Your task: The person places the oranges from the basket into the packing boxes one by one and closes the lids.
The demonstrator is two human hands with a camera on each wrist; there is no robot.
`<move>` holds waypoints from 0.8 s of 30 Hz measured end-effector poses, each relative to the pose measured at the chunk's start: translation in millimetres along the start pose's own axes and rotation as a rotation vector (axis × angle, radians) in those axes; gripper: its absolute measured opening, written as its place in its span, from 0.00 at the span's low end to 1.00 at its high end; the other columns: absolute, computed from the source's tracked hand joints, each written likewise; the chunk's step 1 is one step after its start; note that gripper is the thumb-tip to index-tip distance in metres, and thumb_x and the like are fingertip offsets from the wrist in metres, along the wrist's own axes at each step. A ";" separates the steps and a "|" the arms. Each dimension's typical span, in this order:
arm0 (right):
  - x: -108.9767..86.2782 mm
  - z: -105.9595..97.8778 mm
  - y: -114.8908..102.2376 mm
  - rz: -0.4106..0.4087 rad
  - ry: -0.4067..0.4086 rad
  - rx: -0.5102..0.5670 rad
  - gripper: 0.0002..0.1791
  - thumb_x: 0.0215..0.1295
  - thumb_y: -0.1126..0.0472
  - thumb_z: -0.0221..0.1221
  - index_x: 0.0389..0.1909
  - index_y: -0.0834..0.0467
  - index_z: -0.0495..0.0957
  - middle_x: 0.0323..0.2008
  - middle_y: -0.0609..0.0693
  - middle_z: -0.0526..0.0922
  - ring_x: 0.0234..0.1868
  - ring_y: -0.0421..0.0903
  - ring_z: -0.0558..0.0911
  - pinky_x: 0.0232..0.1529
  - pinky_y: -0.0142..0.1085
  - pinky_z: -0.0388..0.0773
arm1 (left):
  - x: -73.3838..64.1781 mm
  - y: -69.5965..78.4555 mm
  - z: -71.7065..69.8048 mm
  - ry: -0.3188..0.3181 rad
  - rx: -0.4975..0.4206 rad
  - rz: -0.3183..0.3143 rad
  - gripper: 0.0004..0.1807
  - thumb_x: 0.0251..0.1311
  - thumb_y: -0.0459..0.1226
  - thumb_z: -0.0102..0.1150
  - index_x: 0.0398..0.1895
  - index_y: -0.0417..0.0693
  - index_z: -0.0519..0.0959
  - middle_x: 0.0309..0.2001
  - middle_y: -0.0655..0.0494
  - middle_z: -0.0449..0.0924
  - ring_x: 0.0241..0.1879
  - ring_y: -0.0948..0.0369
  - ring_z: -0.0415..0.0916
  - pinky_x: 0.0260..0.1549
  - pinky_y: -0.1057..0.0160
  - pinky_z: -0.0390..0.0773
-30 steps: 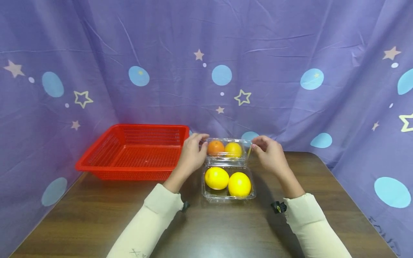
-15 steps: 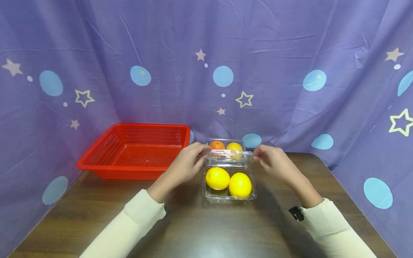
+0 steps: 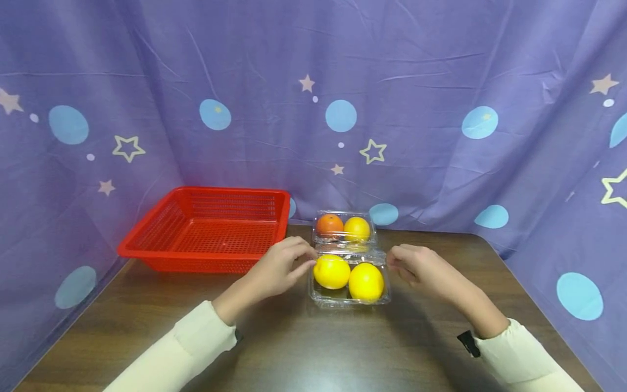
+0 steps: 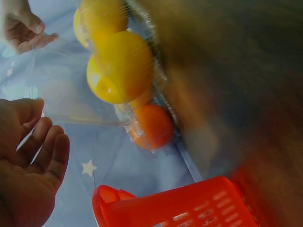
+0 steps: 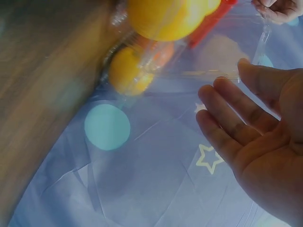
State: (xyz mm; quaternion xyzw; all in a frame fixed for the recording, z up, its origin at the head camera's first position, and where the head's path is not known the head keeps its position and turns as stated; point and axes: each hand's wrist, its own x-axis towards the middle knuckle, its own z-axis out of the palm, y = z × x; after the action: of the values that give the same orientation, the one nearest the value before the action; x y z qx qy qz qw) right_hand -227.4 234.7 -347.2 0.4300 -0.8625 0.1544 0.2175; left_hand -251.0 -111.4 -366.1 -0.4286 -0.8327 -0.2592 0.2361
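Observation:
A clear plastic clamshell box (image 3: pixel 328 301) stands on the wooden table, with two yellow fruits (image 3: pixel 366 282) in its base. Its hinged lid (image 4: pixel 71 92) is raised and tilts over the fruits. My left hand (image 3: pixel 281 268) pinches the lid's left corner between thumb and index finger, the other fingers loosely bent. At the opposite corner my right hand (image 3: pixel 421 269) pinches the lid too, its thumb and index finger meeting the edge in the right wrist view. Right behind stands a second clear box (image 3: pixel 338 240), holding an orange fruit (image 3: pixel 330 225) and a yellow one (image 3: pixel 357 228).
A red perforated plastic basket (image 3: pixel 203 254) stands left of the boxes, near my left hand. The brown wooden table (image 3: pixel 333 348) ends at the back against a purple curtain (image 3: pixel 416 179) with stars and blue dots.
Both hands have come towards me and lower, swinging the front box's lid from upright at the back to over the yellow fruits. The boxes and basket stay in place.

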 end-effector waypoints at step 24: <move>-30.6 26.3 -8.6 -0.087 -0.060 -0.076 0.11 0.56 0.65 0.74 0.32 0.50 0.81 0.32 0.39 0.79 0.32 0.34 0.76 0.32 0.29 0.78 | -25.4 3.0 7.6 -0.295 0.198 0.176 0.05 0.61 0.40 0.70 0.39 0.56 0.85 0.40 0.65 0.82 0.41 0.65 0.75 0.42 0.67 0.77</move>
State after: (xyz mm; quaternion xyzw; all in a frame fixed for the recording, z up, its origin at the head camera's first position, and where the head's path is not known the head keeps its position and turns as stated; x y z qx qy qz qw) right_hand -210.5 238.4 -384.7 0.4631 -0.8542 0.0988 0.2146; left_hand -236.6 -120.1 -386.8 -0.5079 -0.8389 -0.0888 0.1744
